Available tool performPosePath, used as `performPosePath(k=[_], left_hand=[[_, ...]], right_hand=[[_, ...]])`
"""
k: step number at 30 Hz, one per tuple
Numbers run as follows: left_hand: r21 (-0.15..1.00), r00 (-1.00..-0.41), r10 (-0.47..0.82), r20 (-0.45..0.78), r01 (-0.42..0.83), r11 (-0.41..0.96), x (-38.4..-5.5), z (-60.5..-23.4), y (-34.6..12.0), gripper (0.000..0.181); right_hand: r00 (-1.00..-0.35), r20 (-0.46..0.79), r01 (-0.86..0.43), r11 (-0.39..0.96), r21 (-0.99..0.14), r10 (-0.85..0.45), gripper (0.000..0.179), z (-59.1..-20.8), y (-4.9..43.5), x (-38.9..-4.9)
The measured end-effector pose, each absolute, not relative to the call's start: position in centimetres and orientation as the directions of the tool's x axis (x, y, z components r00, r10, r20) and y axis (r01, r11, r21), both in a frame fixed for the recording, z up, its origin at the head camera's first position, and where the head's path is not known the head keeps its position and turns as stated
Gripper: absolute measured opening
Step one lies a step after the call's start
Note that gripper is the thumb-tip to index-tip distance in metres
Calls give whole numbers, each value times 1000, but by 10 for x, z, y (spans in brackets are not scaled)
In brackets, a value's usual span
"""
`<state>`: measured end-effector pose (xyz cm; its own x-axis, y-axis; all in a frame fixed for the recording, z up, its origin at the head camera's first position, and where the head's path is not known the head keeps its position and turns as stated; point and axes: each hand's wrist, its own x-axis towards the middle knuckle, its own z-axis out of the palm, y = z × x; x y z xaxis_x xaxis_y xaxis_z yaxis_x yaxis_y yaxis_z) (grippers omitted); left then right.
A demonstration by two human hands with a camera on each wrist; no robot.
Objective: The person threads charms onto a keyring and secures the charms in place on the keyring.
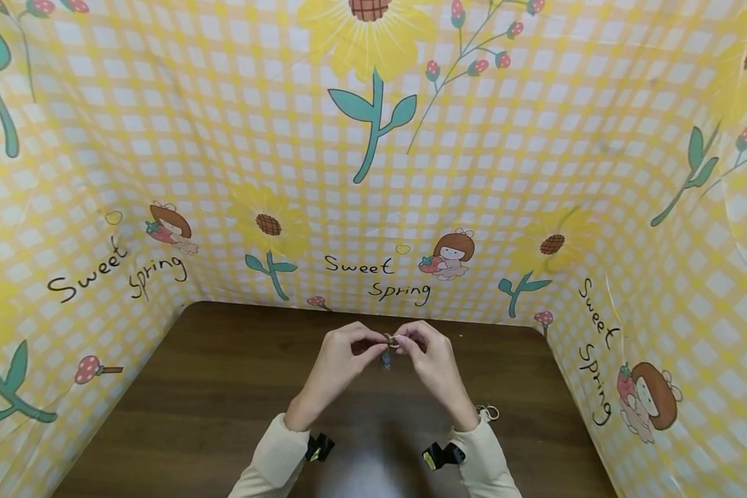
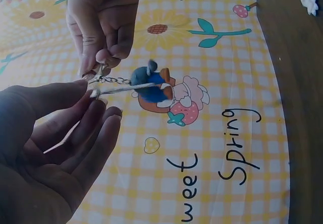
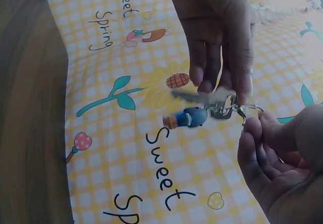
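Both hands meet in front of me above the table. With thumb and fingertips my left hand [image 1: 344, 354] pinches the head of a metal key [image 3: 192, 97], whose blade sticks out below the fingers. My right hand [image 1: 437, 356] pinches a small silver clasp or ring [image 3: 248, 111] close beside it. A blue figure charm [image 2: 150, 82] with brown feet hangs on a short chain next to the key. The fingertips partly hide where the key and the metal ring meet, so I cannot tell whether they are joined.
On the brown wooden table [image 1: 224, 387], a keyring [image 1: 490, 413] lies beside the right wrist. The left wrist view shows a white charm [image 2: 309, 3] on the table. A yellow checked cloth [image 1: 224, 138] with printed flowers walls the table's back and sides.
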<state>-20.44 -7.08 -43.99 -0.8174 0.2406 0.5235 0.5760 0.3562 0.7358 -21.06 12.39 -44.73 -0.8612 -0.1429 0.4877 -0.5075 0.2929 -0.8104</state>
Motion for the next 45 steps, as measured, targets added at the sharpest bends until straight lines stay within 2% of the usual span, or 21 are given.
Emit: performPosePath(k=[6,16,24,32,40,45], left_hand=[[754,-811,266,521,583,302,-203,-441,-70,11],[771,-829,236,507,559,305,-204,-442,-72,6],[735,-787,297,541,614,289,-204,-441,-73,10],[725,-779,299,551,624,291,-205,-441,-72,9],[662,-731,332,596,681,312,-205,-440,-73,14],[652,-707,335,623,705,278,-205,-439,-74,16]], right_hand=[[-856,490,-517,305,-800,-163,8,-447,123,-210],[-839,492,-540,239,-807,-233,8,-448,124,-209],[-832,494,-548,234,-803,-253,9,-445,123,-207],[-826,505,-558,243,-793,-249,7,-444,122,-208],[-816,528,-578,285,-765,-236,8,-448,120,-209],[-814,537,-581,288,-762,-222,7,-448,121,-209]])
